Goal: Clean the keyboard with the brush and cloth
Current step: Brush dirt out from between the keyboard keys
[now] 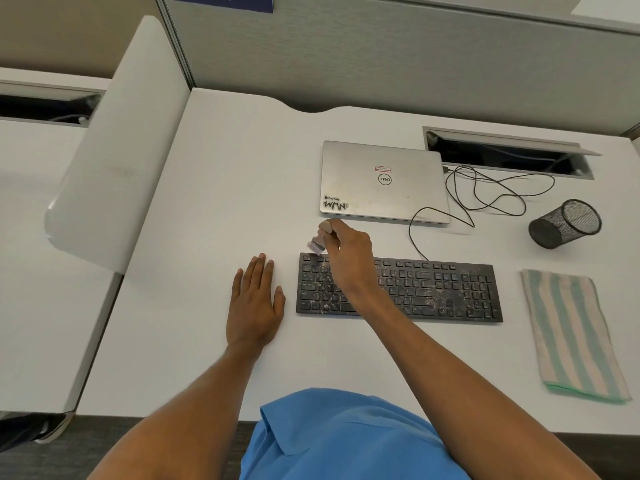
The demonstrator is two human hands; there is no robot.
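A black keyboard [433,289] lies on the white desk [225,188], speckled with pale dust and crumbs. My right hand [346,258] reaches across its left part and grips a small brush [318,244], whose bristles touch the keyboard's top-left corner. My left hand [254,301] rests flat on the desk just left of the keyboard, fingers straight. A folded cloth [571,334] with green and beige stripes lies to the right of the keyboard.
A closed silver laptop [381,183] sits behind the keyboard, with a black cable [485,199] looping to its right. A black mesh pen cup [564,223] lies on its side at the right. A cable slot [509,154] opens at the back; a white divider [114,161] stands left.
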